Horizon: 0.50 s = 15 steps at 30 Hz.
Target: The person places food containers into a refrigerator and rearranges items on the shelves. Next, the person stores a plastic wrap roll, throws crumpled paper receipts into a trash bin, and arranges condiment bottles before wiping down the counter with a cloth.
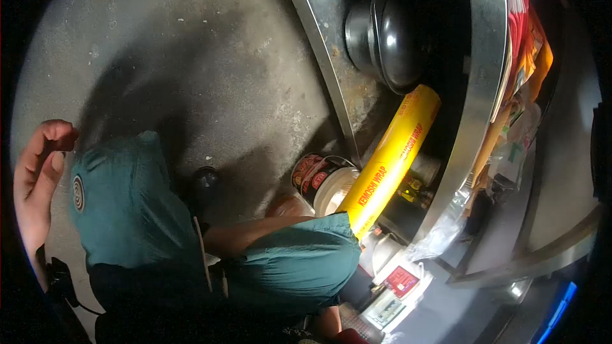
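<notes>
My left hand (41, 181) is raised at the left edge, beside the knee of my green shorts (121, 204). Its fingers are curled, with a gap between thumb and fingertips, and I see nothing in it. Of my right arm only a strip of skin (329, 322) shows at the bottom, below the other knee; its fingers are hidden. A long yellow box (386, 165) printed "KEMOSHI WRAP" slants from the shelf area down to that knee, which covers part of its lower end. I cannot tell whether anything holds the box.
A black-and-red labelled bucket (312, 175) stands on the grey floor (191, 44). Dark round pots (389, 44) sit on a metal lower shelf (322, 44). A steel edge (488, 44) curves past packets and plastic bags (510, 146). White containers (398, 277) stand at the lower right.
</notes>
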### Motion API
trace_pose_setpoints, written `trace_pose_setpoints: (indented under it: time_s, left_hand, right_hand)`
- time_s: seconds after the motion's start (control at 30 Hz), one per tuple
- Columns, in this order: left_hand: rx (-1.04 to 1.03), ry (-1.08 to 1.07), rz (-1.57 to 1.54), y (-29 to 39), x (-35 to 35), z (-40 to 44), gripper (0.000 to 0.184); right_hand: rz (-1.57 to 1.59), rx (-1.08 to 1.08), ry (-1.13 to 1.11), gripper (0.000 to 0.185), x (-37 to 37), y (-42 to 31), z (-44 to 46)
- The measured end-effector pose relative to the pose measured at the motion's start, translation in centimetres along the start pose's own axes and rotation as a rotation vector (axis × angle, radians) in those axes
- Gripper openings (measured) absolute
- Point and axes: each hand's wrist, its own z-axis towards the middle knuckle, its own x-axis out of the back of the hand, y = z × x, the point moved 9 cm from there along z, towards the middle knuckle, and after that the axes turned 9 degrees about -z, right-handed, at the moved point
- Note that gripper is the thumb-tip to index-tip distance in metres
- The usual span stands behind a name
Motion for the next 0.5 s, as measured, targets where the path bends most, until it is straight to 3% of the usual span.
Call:
trace_pose_setpoints:
  time_s: [0.17, 0.43, 0.5]
  left_hand:
    - [-0.006, 0.128, 0.062, -2.3, 0.9, 0.2, 0.045]
    - [0.059, 0.013, 0.002, -6.8, 0.8, 0.9, 0.039]
    - [-0.052, 0.054, -0.010, -5.0, 0.8, 0.9, 0.037]
  right_hand:
    - [-0.015, 0.023, -0.021, 0.059, -1.4, -0.6, -0.2]
    - [0.051, 0.062, -0.101, 0.057, -3.9, -2.1, 1.9]
    - [0.112, 0.084, -0.128, 0.057, -4.9, -2.7, 3.1]
